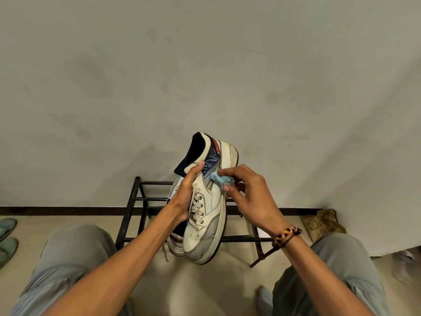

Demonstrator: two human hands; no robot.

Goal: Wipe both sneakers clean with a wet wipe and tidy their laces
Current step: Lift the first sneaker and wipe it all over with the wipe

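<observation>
Mid-wipe: left hand (185, 197) grips the first sneaker (206, 206), right hand (247, 197) pinches the wet wipe (219, 180) against its side; second sneaker (174, 244) and laces apparently remain.

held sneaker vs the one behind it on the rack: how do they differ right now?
The held sneaker is lifted off the black rack, gripped by the left hand; the second sneaker rests on the rack. The held one shows fully, with the right hand pressing a blue wipe to its side; the second is mostly hidden, untouched. Both look white.
</observation>
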